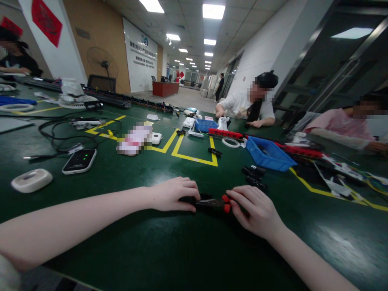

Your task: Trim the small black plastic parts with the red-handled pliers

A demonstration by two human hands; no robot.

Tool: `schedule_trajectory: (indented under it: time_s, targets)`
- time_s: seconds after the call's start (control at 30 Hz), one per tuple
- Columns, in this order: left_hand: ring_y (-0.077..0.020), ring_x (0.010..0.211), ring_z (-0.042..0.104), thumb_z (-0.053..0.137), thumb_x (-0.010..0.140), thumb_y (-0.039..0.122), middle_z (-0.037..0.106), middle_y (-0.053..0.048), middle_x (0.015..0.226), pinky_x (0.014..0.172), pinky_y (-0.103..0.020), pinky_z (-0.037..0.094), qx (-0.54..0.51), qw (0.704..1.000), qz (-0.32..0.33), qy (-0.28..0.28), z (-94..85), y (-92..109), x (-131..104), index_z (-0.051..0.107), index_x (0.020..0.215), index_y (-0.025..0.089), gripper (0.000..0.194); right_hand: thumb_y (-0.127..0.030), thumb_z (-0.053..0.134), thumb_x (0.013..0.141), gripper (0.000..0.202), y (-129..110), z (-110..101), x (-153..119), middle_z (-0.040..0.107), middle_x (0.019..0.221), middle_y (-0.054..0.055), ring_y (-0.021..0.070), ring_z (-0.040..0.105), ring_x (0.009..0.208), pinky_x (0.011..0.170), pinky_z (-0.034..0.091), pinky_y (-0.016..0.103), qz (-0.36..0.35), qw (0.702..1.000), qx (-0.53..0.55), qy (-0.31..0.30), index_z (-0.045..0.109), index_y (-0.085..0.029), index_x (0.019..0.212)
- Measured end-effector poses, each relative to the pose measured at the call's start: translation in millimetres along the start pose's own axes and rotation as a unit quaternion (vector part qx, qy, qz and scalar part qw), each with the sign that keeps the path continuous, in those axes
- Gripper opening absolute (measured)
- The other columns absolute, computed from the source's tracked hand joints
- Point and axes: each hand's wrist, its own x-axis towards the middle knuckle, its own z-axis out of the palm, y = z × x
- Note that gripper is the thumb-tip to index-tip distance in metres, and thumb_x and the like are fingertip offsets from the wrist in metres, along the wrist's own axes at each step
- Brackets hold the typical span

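Low over the green table, both hands are at a pair of pliers (209,203) with a dark metal middle and red handle ends. My left hand (177,195) is closed around the dark left end, its thumb below and fingers above; that end is partly hidden in the grip. At the other side, my right hand (256,208) pinches the red ends between thumb and fingers. Just beyond the right hand lie several small black parts (254,173) in a cluster.
A white-edged black device (79,161) and a white oval case (32,180) lie at left, near black cables (50,133). Ahead are a phone (135,139), yellow tape outlines (194,160), and a blue bin (268,153). Two people (242,103) sit across at right.
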Motion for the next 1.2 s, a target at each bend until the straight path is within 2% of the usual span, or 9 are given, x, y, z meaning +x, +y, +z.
schedule_trajectory:
  time_s: [0.2,0.43,0.63,0.9,1.07,1.2]
  targets:
    - [-0.0229,0.102,0.060,0.069,0.094,0.033,0.064,-0.007,0.113,0.087,-0.033,0.045,0.003,1.000,-0.002,-0.004,0.0,0,1,0.062,0.111,0.020,0.023,-0.017,0.055,0.092,0.020,5,0,-2,0.070,0.095,0.012,0.0205,0.067,0.081,0.068,0.057,0.034,-0.008,1.000,0.017,-0.015,0.067,-0.014,0.108]
    - [-0.0227,0.100,0.060,0.069,0.094,0.033,0.064,-0.007,0.111,0.086,-0.033,0.045,0.007,1.000,-0.006,-0.006,-0.1,1,1,0.063,0.110,0.020,0.022,-0.032,0.056,0.095,0.029,13,1,-9,0.069,0.105,0.015,0.0228,0.068,0.088,0.074,0.058,0.035,-0.001,0.997,0.030,-0.072,0.065,-0.014,0.116]
    - [-0.0228,0.100,0.060,0.070,0.093,0.033,0.063,-0.006,0.111,0.086,-0.033,0.045,0.010,1.000,-0.007,-0.002,1.1,2,1,0.063,0.111,0.020,0.024,-0.033,0.055,0.095,0.035,15,1,-11,0.066,0.122,0.019,0.0273,0.069,0.104,0.084,0.060,0.039,-0.002,0.996,0.019,-0.083,0.062,-0.013,0.123]
    - [-0.0233,0.101,0.060,0.071,0.093,0.033,0.064,-0.007,0.111,0.087,-0.033,0.045,0.008,1.000,-0.006,0.001,1.4,1,1,0.063,0.110,0.019,0.024,-0.033,0.055,0.095,0.037,14,8,-16,0.064,0.126,0.018,0.0266,0.068,0.106,0.085,0.060,0.038,0.023,0.995,0.042,-0.088,0.060,-0.016,0.128]
    - [-0.0231,0.101,0.060,0.070,0.093,0.034,0.064,-0.007,0.111,0.086,-0.033,0.045,0.008,1.000,-0.007,0.002,1.6,0,1,0.062,0.110,0.020,0.023,-0.034,0.053,0.097,0.035,12,9,-15,0.065,0.123,0.018,0.0265,0.068,0.104,0.084,0.059,0.039,0.018,0.996,0.039,-0.082,0.061,-0.016,0.125]
    - [-0.0230,0.100,0.060,0.070,0.094,0.034,0.064,-0.007,0.111,0.085,-0.033,0.045,0.008,1.000,-0.006,-0.002,1.5,0,1,0.063,0.110,0.020,0.023,-0.034,0.054,0.097,0.030,12,6,-12,0.068,0.107,0.014,0.0228,0.068,0.090,0.075,0.058,0.035,0.026,0.992,0.059,-0.106,0.064,-0.015,0.118]
